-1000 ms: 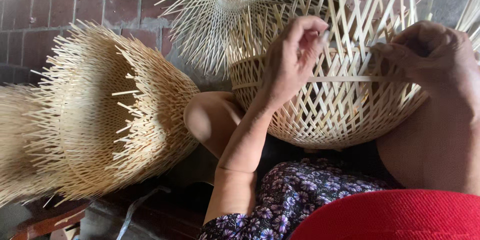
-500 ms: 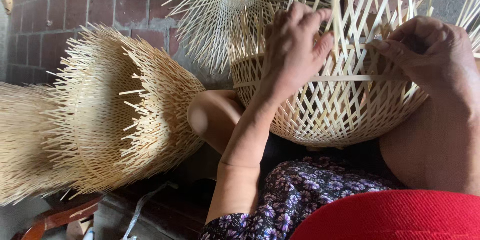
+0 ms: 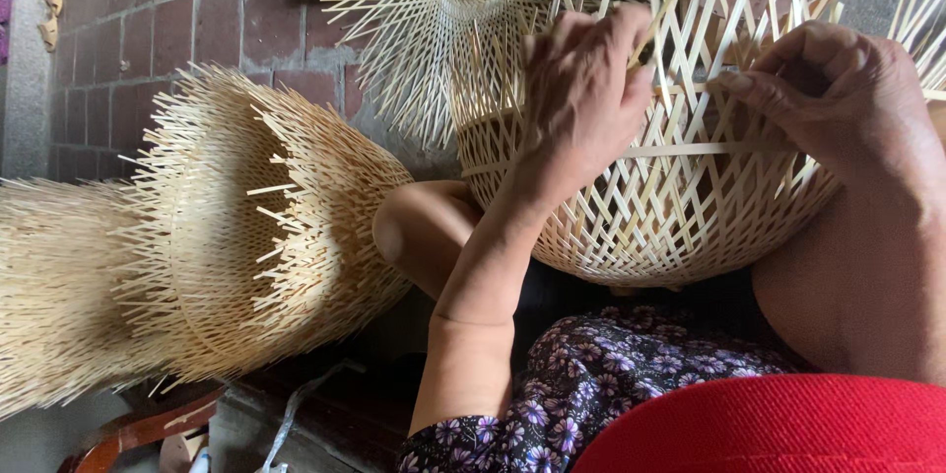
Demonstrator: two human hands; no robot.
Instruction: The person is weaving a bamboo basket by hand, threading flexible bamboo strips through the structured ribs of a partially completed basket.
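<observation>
A half-woven bamboo basket rests on my lap, its loose upright strips pointing away from me. My left hand lies over the basket's open weave with its fingers curled around upright strips near the top. My right hand pinches a strip at the basket's right side, thumb and fingers pressed together on it. A thin horizontal strip runs across the weave between both hands.
A stack of unfinished bamboo baskets with bristling strip ends lies on its side at the left. Another starburst-shaped woven piece leans on the brick wall behind. A red fabric edge fills the lower right.
My left hand has shifted right and lower across the weave, from the upright strip tips to gripping them lower down. My right hand stays on the right side, still pinching strips.
</observation>
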